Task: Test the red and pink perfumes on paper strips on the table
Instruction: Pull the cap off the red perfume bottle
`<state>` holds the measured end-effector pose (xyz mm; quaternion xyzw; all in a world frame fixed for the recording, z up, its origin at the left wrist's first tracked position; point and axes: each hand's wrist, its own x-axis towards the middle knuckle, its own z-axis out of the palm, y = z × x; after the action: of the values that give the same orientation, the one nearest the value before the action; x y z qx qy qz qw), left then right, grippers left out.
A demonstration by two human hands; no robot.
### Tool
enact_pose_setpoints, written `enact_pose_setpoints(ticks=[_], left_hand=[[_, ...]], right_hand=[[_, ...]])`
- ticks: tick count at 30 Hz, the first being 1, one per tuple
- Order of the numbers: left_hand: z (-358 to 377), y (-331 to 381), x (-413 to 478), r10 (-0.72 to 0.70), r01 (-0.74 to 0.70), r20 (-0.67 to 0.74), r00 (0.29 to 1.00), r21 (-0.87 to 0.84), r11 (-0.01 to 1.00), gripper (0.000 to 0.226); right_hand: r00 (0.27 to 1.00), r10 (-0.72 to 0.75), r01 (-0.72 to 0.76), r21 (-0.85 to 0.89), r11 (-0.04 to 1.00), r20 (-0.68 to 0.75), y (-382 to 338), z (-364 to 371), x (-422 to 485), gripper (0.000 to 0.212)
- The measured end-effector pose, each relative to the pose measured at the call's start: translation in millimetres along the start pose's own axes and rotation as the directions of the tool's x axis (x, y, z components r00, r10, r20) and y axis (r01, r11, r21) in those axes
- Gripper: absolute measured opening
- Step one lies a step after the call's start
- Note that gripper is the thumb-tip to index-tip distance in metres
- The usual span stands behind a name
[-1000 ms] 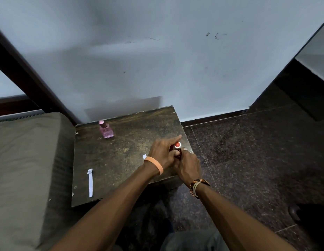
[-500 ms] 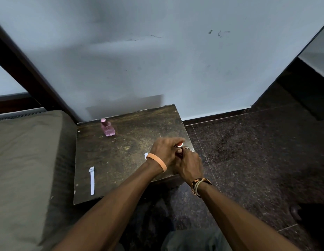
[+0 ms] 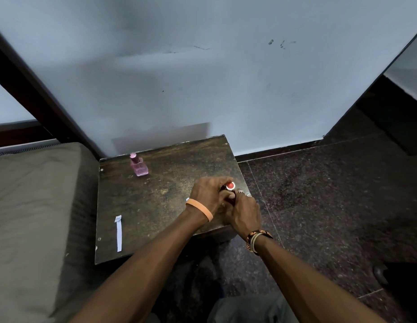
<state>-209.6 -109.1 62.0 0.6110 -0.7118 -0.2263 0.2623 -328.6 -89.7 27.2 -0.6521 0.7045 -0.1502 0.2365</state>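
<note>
The scene is being lit dimly by cool, soft light that is being spread over the wall [image 3: 226, 89]. A faint shadow is being cast there behind the table [image 3: 156, 206]. The floor [image 3: 319, 206] is being left dark, and straight lines are being bowed near the frame's edges.

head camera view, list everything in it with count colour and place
table: 1, dark brown, against the wall
pink perfume bottle: 1, pink, upright, table's far left
red perfume bottle: 1, red top showing, between both hands
paper strip: 1, white, flat, table's near left
second strip: 1, white, mostly hidden behind left wrist
cushion: 1, olive, left of table
floor: dark speckled tiles, right
wristband: 1, orange, left wrist
left hand: fingers round red bottle
right hand: grips it lower
</note>
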Motion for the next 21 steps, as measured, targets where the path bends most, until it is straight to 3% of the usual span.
enact_pose_setpoints(ticks=[3,5,10,15,21], left_hand=[[0.2,1.3,-2.6,0.064,-0.064,0.052,0.997,-0.005,0.998,0.047],[-1.6,1.0,-2.0,0.051,-0.048,0.060,0.997,-0.038,0.998,0.042],[-0.4,-1.9,-1.7,-0.033,0.027,-0.053,0.998,-0.096,0.995,0.026],[2.7,-1.6,-6.6,0.046,-0.045,0.024,0.999,-0.057,0.997,0.052],[-2.9,0.0,-2.3,0.054,-0.054,-0.001,0.999,0.008,0.999,0.035]], right_hand=[[1.000,-0.003,0.003,0.030,1.000,0.003,0.2,1.5,-1.4,0.014],[1.000,-0.004,0.004,0.023,1.000,-0.006,0.4,3.0,-1.8,0.014],[1.000,-0.017,0.017,-0.010,1.000,-0.007,-1.4,1.0,-0.9,0.015],[1.000,-0.017,0.016,-0.004,1.000,-0.011,1.0,3.6,-1.9,0.012],[1.000,-0.007,0.007,0.006,1.000,-0.011,0.2,1.3,-0.7,0.014]])
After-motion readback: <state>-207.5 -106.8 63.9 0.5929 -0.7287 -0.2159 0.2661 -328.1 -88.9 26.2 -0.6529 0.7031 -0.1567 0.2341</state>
